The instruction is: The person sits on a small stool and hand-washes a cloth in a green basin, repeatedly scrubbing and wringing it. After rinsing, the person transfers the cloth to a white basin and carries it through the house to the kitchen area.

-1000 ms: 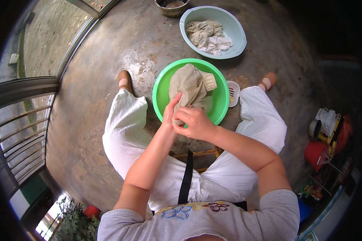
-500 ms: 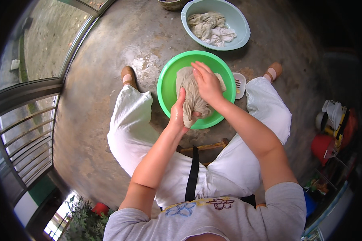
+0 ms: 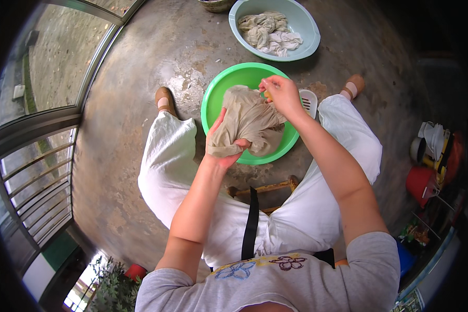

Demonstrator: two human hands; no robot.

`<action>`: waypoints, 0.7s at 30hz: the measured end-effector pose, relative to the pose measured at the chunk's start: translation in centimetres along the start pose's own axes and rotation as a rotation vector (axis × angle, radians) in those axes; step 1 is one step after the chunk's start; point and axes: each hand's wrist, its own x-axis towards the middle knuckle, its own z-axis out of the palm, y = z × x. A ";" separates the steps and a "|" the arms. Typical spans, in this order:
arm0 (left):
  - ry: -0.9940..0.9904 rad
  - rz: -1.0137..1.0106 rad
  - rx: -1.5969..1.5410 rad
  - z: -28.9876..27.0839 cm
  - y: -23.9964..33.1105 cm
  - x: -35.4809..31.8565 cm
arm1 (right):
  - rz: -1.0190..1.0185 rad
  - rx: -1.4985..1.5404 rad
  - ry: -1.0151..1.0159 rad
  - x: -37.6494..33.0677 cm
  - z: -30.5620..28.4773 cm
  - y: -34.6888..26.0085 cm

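Observation:
A wet beige cloth is stretched over a green plastic basin that stands on the concrete floor between my feet. My left hand grips the near end of the cloth at the basin's front rim. My right hand pinches the far end of the same cloth above the basin's right side. A small white brush lies beside the basin, just past my right hand.
A pale blue basin with several wrung pale cloths sits beyond the green one. A low wooden stool is under me. Glass doors run along the left. A red bucket and clutter stand at the right.
My right hand moved from beside the left hand out to the far end of the cloth, and the cloth is now pulled out longer between both hands.

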 end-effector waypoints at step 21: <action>0.147 0.540 0.218 -0.7 1.1 1.8 | 0.156 0.676 -0.413 -6.2 -2.1 -4.7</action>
